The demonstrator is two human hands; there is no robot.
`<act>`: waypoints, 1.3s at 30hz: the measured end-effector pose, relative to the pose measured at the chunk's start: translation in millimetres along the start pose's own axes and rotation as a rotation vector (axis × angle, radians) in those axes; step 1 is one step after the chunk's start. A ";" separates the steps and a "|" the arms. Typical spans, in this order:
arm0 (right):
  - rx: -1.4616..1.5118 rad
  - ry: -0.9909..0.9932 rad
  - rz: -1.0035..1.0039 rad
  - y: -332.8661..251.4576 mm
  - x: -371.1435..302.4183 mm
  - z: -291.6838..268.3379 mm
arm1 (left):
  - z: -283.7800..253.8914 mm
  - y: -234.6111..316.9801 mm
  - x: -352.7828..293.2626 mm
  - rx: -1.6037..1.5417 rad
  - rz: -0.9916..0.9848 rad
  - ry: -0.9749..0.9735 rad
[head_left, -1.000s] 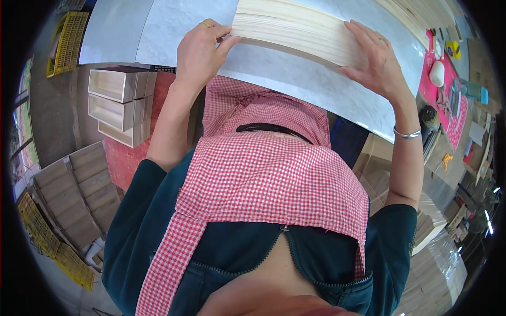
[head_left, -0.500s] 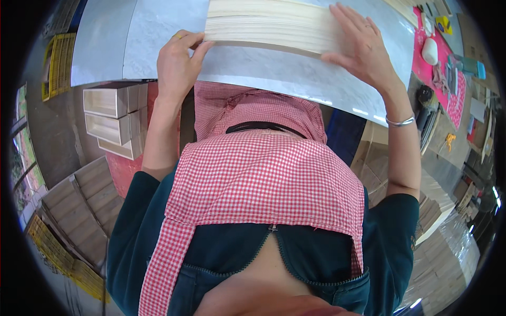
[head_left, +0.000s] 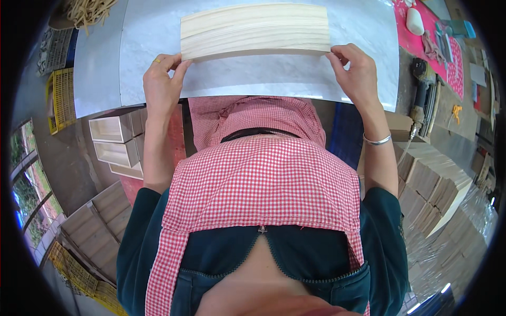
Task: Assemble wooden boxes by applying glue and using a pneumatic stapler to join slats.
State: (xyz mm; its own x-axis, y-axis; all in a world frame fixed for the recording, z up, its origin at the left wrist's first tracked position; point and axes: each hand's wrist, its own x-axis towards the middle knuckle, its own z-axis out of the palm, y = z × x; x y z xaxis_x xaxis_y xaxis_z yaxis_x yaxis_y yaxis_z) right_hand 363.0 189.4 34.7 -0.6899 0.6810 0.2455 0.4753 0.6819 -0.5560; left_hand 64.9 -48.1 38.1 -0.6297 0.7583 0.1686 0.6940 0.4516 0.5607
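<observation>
A pale wooden board [head_left: 255, 29] with straight grain lies lengthwise across the white marbled tabletop [head_left: 263, 73]; its near edge shows a thin side. At its near left corner, my left hand [head_left: 164, 79] pinches the wood between thumb and fingers. On the opposite corner, the thumb and bent fingers of my right hand [head_left: 354, 68] grip the board too. Whether the piece is one board or part of a box is hidden from above.
Open wooden boxes [head_left: 113, 129] are stacked left below the table. A pink cloth [head_left: 416, 37] with a white bottle [head_left: 415, 21] lies at the right. Stacked wooden pieces [head_left: 437, 184] stand lower right. Yellow crates [head_left: 63, 100] are at the far left.
My right hand has gone from lying spread over the board's right end to pinching its near right corner. The board now appears straighter, and the view has shifted.
</observation>
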 end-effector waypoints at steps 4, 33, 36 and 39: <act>-0.053 -0.039 0.008 -3.9 3.8 -1.4 | -2.3 3.8 0.8 0.017 -0.009 -0.016; 0.419 0.233 0.164 6.7 29.3 14.8 | 38.8 137.8 34.8 0.152 0.539 -0.253; 0.393 0.297 0.204 2.8 39.8 34.0 | 78.2 157.8 48.9 0.131 0.631 -0.278; 0.359 0.280 0.230 -0.7 43.1 38.0 | 94.3 155.3 54.5 0.109 0.622 -0.323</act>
State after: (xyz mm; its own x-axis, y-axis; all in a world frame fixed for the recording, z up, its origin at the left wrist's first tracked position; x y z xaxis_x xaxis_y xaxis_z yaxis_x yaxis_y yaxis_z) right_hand 312.2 208.1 15.5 -0.3932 0.8816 0.2611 0.3460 0.4050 -0.8463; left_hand 171.2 107.7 57.9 0.0178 0.9847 0.1732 0.9330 -0.0787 0.3513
